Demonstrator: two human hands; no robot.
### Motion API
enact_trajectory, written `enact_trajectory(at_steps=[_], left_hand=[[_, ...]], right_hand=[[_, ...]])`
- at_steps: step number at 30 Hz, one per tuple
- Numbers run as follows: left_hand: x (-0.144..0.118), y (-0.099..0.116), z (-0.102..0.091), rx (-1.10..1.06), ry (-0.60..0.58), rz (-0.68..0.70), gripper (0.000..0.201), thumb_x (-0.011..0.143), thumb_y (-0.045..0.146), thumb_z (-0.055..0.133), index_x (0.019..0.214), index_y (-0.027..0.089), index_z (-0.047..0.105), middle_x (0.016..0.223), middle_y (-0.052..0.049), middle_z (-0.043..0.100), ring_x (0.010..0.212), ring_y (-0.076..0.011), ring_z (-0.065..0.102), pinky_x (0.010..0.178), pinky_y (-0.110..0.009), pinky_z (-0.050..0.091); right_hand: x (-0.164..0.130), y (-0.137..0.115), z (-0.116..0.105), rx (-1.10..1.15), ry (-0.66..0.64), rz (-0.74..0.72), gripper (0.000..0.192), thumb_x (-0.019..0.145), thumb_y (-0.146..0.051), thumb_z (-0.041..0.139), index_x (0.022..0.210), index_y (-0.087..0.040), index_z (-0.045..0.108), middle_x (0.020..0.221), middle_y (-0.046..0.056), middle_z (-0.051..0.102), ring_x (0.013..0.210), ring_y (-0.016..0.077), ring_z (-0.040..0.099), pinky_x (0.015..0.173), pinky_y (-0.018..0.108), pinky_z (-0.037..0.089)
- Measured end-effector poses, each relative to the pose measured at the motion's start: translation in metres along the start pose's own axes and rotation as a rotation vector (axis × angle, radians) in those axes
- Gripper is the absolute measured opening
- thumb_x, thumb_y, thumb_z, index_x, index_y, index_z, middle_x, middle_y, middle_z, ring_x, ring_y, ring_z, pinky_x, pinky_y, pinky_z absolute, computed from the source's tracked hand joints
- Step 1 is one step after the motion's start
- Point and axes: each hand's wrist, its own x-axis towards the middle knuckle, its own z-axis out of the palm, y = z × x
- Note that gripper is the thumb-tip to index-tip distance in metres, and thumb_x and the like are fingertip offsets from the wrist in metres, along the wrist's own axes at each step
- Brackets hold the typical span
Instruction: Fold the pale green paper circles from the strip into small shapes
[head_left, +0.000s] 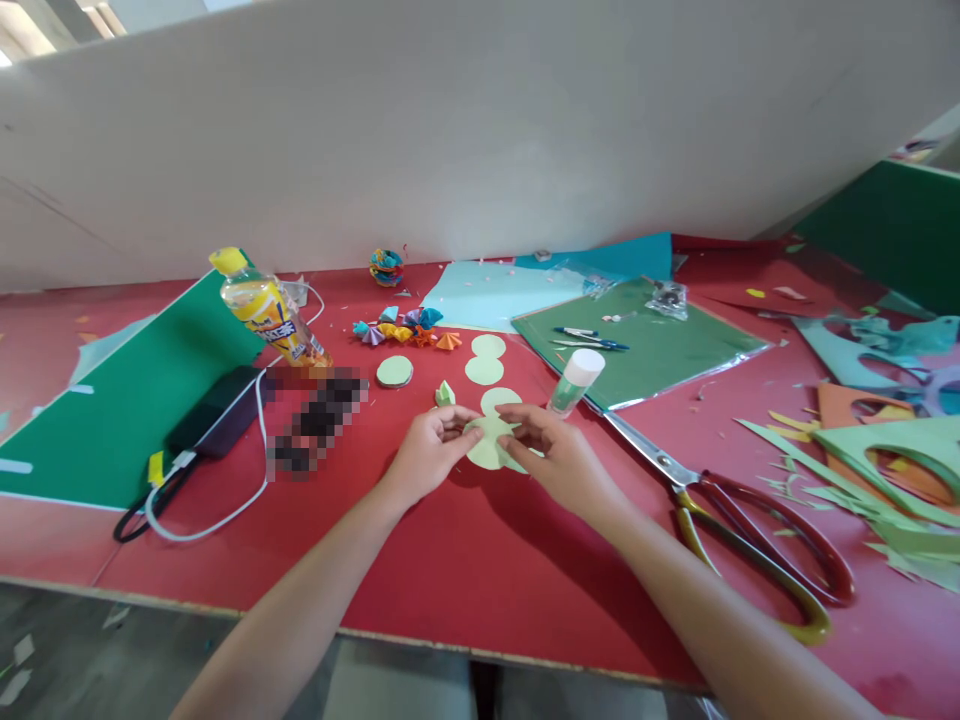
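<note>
My left hand [431, 450] and my right hand [562, 455] meet over the red table, both closed by thumb and fingers on a pale green paper piece [487, 452]. Fingers cover part of its outline. Just beyond it lie pale green paper circles [485, 370], some overlapping, and one more circle [501, 400] peeks out above my fingers. A small folded green paper shape [445, 393] rests near my left fingertips. To the upper left sits a stack of round green papers [394, 371]. Beyond my right hand stands a glue stick [577, 380] with a white cap, slightly tilted.
Large scissors [679, 475] lie right of my right hand. Behind are pens [592, 340] on a green board [675, 350] and colourful folded papers [409, 325]. Left stand a drink bottle [270, 315] and a black power bank [221, 410] with a cable. Paper scraps [892, 470] cover the right.
</note>
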Motion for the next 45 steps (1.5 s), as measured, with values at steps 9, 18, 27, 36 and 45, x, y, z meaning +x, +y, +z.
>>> enact_trajectory(at_steps=[9,18,27,36,45], left_hand=[[-0.0008,0.0012,0.0017,0.034,-0.128,-0.069,0.022,0.074,0.032,0.064,0.086,0.013,0.065,0.072,-0.001,0.062,0.064,-0.0107,0.053,0.061,-0.022,0.04],[-0.0038,0.0009,0.0061,0.001,-0.157,-0.119,0.038,0.077,0.047,0.06,0.092,0.013,0.068,0.072,-0.002,0.063,0.068,-0.0131,0.055,0.066,-0.025,0.042],[-0.0032,0.004,0.0059,-0.159,-0.108,-0.208,0.033,0.074,0.045,0.065,0.088,0.015,0.067,0.079,-0.003,0.065,0.073,-0.0139,0.06,0.07,-0.026,0.047],[-0.0037,0.0007,0.0033,0.076,-0.126,-0.056,0.034,0.08,0.043,0.058,0.101,0.017,0.066,0.083,-0.003,0.064,0.078,-0.0145,0.054,0.069,-0.024,0.039],[-0.0039,0.0005,0.0038,0.118,-0.142,-0.022,0.034,0.083,0.046,0.052,0.089,0.015,0.065,0.074,-0.001,0.057,0.076,-0.0153,0.05,0.07,-0.026,0.036]], right_hand=[[-0.0001,-0.0054,-0.0036,-0.168,0.07,-0.258,0.012,0.081,-0.018,0.055,0.087,-0.02,0.065,0.082,0.004,0.067,0.071,0.0155,0.061,0.067,0.028,0.05],[0.0011,-0.0038,-0.0046,-0.277,0.121,-0.301,0.005,0.081,-0.019,0.059,0.083,-0.019,0.063,0.076,0.003,0.066,0.062,0.0145,0.058,0.059,0.026,0.047],[0.0005,-0.0036,-0.0064,-0.298,0.002,-0.414,0.011,0.084,-0.018,0.055,0.088,-0.023,0.065,0.092,0.005,0.064,0.083,0.0172,0.061,0.076,0.029,0.047],[0.0015,-0.0048,-0.0028,-0.134,0.028,-0.172,0.009,0.082,-0.024,0.058,0.084,-0.021,0.066,0.082,0.004,0.067,0.073,0.0167,0.061,0.064,0.027,0.048],[0.0012,-0.0071,0.0023,-0.012,0.076,-0.055,0.01,0.076,-0.028,0.061,0.08,-0.019,0.065,0.073,0.003,0.066,0.065,0.0161,0.06,0.06,0.028,0.048]])
